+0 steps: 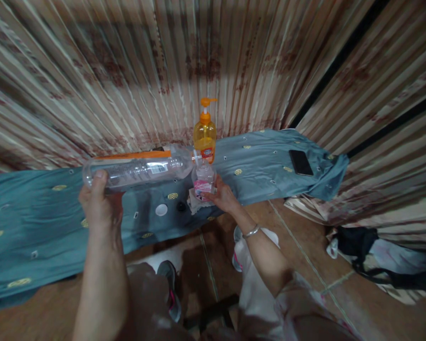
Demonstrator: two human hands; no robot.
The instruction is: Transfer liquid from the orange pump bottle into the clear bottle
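Note:
My left hand is wrapped round the base of a large clear plastic bottle, which lies nearly level in the air with its neck toward the right. An orange band runs along its upper side. The neck meets the mouth of a small clear bottle with a pink label. My right hand grips that small bottle upright over a crumpled pale cloth. Whether liquid passes between the two bottles, I cannot tell. Just behind stands a pump bottle of amber liquid with an orange pump.
A teal patterned cloth covers the narrow table. On it lie a white cap, a small dark cap and a black phone. A striped curtain hangs behind. Dark and pale fabric lies on the floor at right.

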